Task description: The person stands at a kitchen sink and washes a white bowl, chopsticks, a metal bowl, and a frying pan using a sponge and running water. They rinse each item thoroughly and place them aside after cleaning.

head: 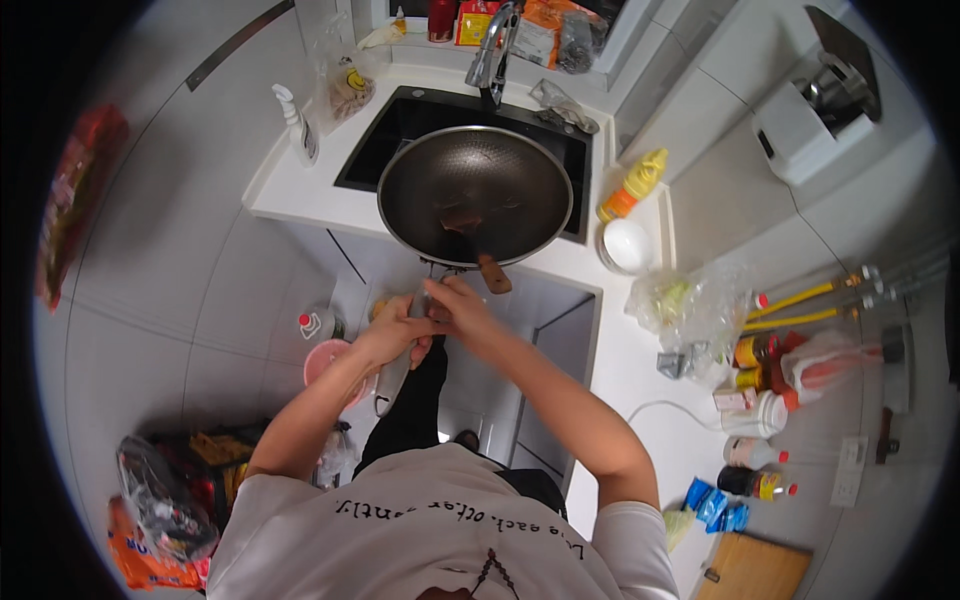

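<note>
A dark wok [475, 172] with a dimpled inner wall is over the front of the black sink [367, 154], tilted so that its inside faces me. A spatula with a wooden handle [494, 274] rests in it, the handle sticking out over the near rim. My left hand [394, 334] is wrapped around the long grey wok handle [391, 386]. Closer to the pan, my right hand [461, 304] grips the same handle, its fingers partly hidden. Some dark reddish residue or liquid shows at the wok's bottom.
Behind the sink rises a chrome faucet [495, 52]. A spray bottle [298, 127] stands left; a yellow bottle [634, 184] and white bowls [627, 246] sit right. Plastic bags [694, 300] and several bottles line the right counter. A pink bucket [326, 361] is on the floor.
</note>
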